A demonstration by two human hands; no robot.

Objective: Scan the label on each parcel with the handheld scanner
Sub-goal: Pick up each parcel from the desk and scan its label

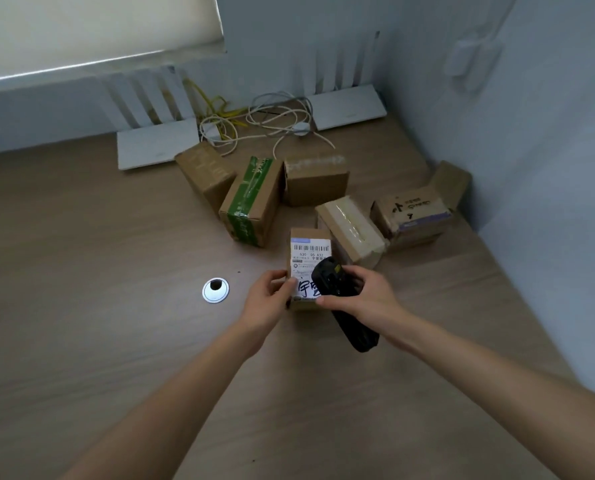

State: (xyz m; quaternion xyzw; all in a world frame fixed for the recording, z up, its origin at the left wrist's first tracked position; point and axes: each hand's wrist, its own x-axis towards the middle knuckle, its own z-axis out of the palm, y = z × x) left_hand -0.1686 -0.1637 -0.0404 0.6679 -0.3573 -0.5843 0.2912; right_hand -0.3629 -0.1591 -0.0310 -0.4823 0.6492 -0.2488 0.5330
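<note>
Right hand (365, 296) gripping scanner (341, 303) (over label (308, 263))

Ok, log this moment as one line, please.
left hand: holds labelled parcel | right hand: grips scanner over label | five parcels behind on desk

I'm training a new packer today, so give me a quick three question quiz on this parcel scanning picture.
1. True or false: the black handheld scanner is held by the right hand.
2. What does the left hand hold? A) the green-taped cardboard box B) the small cardboard parcel with the white barcode label C) the round silver cable grommet
3. Fill in: the tangled white and yellow cables lie on the wooden desk ____ the boxes, by the wall.

Key: 1 true; 2 B; 3 behind.
</note>
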